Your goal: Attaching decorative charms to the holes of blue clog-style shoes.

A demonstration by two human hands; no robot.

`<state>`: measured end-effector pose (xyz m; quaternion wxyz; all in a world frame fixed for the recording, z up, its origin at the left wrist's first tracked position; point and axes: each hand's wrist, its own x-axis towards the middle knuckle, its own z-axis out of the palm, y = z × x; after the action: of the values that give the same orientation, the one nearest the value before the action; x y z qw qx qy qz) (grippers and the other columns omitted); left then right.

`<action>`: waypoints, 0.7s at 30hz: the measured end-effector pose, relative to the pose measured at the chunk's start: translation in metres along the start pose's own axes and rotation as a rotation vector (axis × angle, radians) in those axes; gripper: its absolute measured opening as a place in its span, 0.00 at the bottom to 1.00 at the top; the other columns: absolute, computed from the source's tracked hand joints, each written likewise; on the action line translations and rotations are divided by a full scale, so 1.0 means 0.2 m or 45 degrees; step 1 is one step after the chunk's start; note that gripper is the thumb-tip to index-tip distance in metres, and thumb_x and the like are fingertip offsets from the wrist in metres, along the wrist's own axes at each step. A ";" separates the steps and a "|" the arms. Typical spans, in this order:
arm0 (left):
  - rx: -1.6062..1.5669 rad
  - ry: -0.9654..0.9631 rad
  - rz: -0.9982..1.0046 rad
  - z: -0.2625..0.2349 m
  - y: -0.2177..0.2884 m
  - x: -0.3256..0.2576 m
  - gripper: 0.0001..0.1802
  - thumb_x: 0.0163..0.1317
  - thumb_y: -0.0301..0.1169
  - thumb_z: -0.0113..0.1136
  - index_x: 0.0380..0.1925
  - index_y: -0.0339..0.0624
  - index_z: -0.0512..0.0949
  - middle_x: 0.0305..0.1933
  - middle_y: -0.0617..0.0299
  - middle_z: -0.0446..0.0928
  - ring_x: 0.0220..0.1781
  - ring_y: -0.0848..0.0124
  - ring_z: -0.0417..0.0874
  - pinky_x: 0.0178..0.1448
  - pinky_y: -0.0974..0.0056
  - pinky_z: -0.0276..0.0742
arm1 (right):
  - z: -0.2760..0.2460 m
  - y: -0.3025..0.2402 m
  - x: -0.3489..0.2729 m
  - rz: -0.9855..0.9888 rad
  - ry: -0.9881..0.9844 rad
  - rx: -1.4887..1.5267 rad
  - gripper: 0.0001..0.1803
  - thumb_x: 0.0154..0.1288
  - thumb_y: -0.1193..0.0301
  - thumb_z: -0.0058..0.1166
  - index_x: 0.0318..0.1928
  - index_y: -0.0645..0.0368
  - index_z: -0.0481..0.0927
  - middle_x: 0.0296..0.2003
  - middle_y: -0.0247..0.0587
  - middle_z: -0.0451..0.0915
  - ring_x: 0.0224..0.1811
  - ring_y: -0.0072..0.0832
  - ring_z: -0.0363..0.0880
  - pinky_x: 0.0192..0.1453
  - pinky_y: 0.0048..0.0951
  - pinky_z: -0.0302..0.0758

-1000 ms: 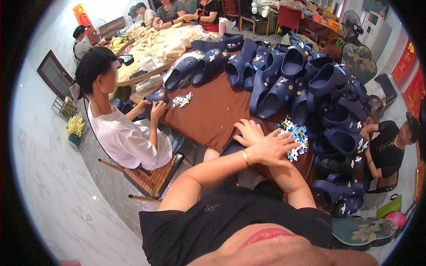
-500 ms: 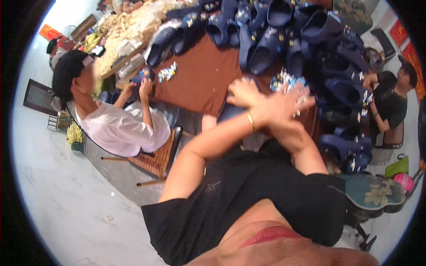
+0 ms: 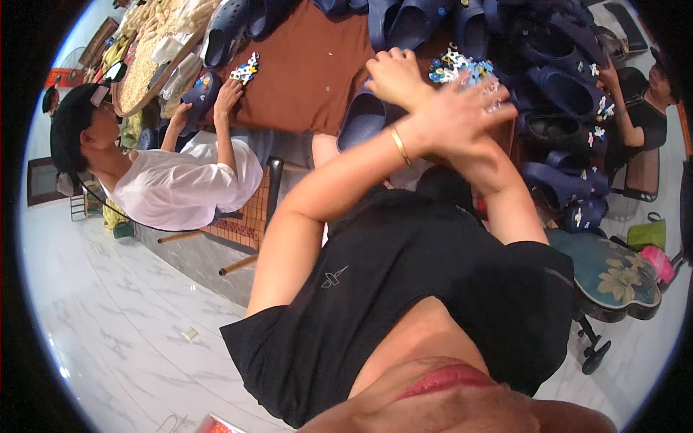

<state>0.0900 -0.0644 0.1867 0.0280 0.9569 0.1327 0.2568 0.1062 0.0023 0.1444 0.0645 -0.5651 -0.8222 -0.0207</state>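
My forearms cross above the brown table (image 3: 310, 79). My left hand (image 3: 462, 108), a gold bangle on its wrist, lies to the right with fingers spread over a heap of small colourful shoe charms (image 3: 451, 65). My right hand (image 3: 393, 76) is to the left, fingers curled, just above a dark blue clog (image 3: 359, 119) at the table's near edge. Whether it holds anything is hidden. More dark blue clogs (image 3: 556, 79) lie heaped right beside the charms.
A person in a white shirt (image 3: 180, 184) sits at the left on a wooden chair, hands on a clog with charms. Another person in black (image 3: 639, 108) sits at the right. A teal flowered stool (image 3: 613, 270) stands at the lower right on the white floor.
The view has tipped down and closer to my body. My crossed hands have drawn apart, the left one spreading over the charm heap and the right one curling near the clog.
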 end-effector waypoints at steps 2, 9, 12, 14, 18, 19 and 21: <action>0.149 -0.048 -0.033 -0.05 -0.16 -0.02 0.38 0.51 0.64 0.42 0.59 0.56 0.62 0.63 0.55 0.59 0.66 0.56 0.56 0.66 0.45 0.46 | 0.02 0.03 -0.03 0.077 -0.055 -0.094 0.18 0.51 0.56 0.55 0.37 0.55 0.77 0.39 0.40 0.75 0.47 0.39 0.70 0.49 0.44 0.64; 0.168 -0.116 -0.377 -0.11 -0.26 -0.11 0.38 0.52 0.62 0.42 0.60 0.57 0.60 0.64 0.54 0.58 0.67 0.55 0.54 0.66 0.44 0.46 | 0.04 -0.02 -0.11 0.067 0.159 -0.036 0.18 0.52 0.56 0.53 0.37 0.56 0.77 0.40 0.41 0.75 0.46 0.40 0.70 0.49 0.45 0.64; -0.009 -0.079 -0.034 0.01 -0.02 0.00 0.40 0.50 0.65 0.42 0.60 0.57 0.60 0.63 0.55 0.59 0.67 0.56 0.54 0.66 0.46 0.47 | 0.02 -0.02 0.01 0.046 -0.107 0.048 0.20 0.51 0.53 0.54 0.39 0.53 0.79 0.43 0.41 0.76 0.49 0.38 0.69 0.51 0.47 0.62; -0.079 0.032 0.012 0.01 -0.03 0.01 0.40 0.50 0.64 0.43 0.60 0.56 0.61 0.62 0.55 0.61 0.67 0.56 0.55 0.66 0.46 0.47 | 0.01 0.00 -0.01 0.015 -0.059 0.035 0.19 0.53 0.55 0.52 0.38 0.56 0.77 0.40 0.43 0.76 0.46 0.41 0.71 0.48 0.46 0.66; 0.171 0.115 -0.248 -0.09 -0.46 -0.15 0.33 0.49 0.59 0.50 0.53 0.55 0.69 0.60 0.56 0.63 0.64 0.59 0.59 0.65 0.45 0.43 | -0.04 0.07 -0.08 -0.013 -0.097 -0.072 0.17 0.51 0.56 0.55 0.38 0.53 0.78 0.41 0.41 0.76 0.46 0.40 0.71 0.49 0.46 0.65; 0.340 0.047 -0.408 -0.12 -0.59 -0.21 0.32 0.50 0.56 0.50 0.53 0.53 0.68 0.60 0.54 0.63 0.64 0.58 0.58 0.63 0.42 0.45 | -0.02 0.08 -0.07 0.022 -0.071 -0.008 0.17 0.50 0.56 0.56 0.38 0.51 0.79 0.41 0.41 0.76 0.46 0.39 0.72 0.49 0.46 0.65; 0.738 0.147 -0.615 -0.24 -0.62 -0.27 0.34 0.50 0.55 0.52 0.55 0.50 0.65 0.60 0.53 0.61 0.64 0.55 0.56 0.63 0.43 0.45 | -0.07 0.12 -0.07 0.122 -0.161 0.083 0.20 0.49 0.55 0.57 0.38 0.54 0.79 0.42 0.43 0.76 0.48 0.41 0.70 0.49 0.46 0.64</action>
<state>-0.0077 0.0392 0.1873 -0.1915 0.8503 0.4229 0.2480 0.1344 -0.0037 0.1553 0.0316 -0.6015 -0.7970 0.0451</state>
